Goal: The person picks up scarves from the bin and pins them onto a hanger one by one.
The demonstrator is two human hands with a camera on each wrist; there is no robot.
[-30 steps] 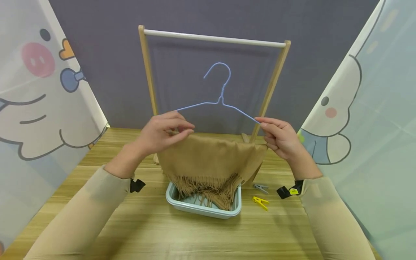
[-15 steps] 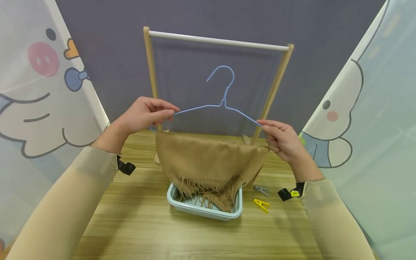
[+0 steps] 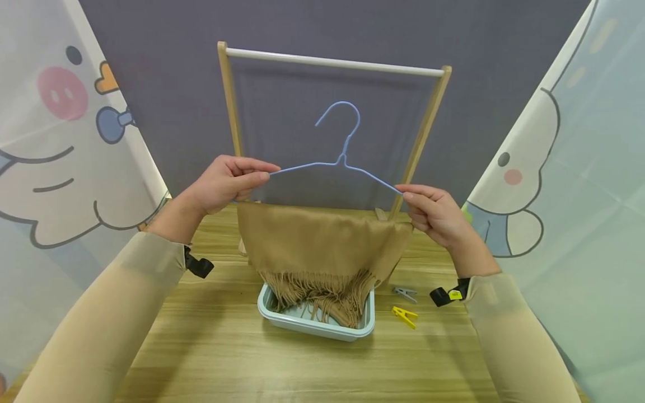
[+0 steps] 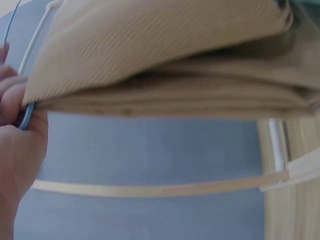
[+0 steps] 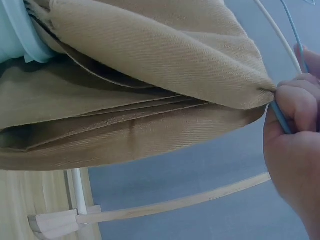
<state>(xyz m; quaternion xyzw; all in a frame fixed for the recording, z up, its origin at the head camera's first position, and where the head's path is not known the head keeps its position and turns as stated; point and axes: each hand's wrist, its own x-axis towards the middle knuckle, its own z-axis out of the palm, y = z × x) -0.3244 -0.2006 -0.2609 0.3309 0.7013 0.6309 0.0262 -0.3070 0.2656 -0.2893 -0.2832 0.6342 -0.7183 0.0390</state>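
Table (image 3: 227, 352) below, rack (image 3: 425, 131) behind; tan shawl (image 3: 317, 240) hangs over the blue hanger (image 3: 346, 144), fringe (image 3: 302, 281) dipping into the basin (image 3: 312, 329)! Left hand (image 3: 221, 182) and right hand (image 3: 438, 215) pinch the hanger's arms, a gap separating hook (image 3: 359, 119) from rail (image 3: 334, 62); grey clip (image 3: 405, 294), yellow clip (image 3: 404, 315) right of the basin.

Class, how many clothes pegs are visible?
2: a grey clothes peg and, in front, a yellow clothes peg, both right of the pale blue plastic basin; others may be hidden.
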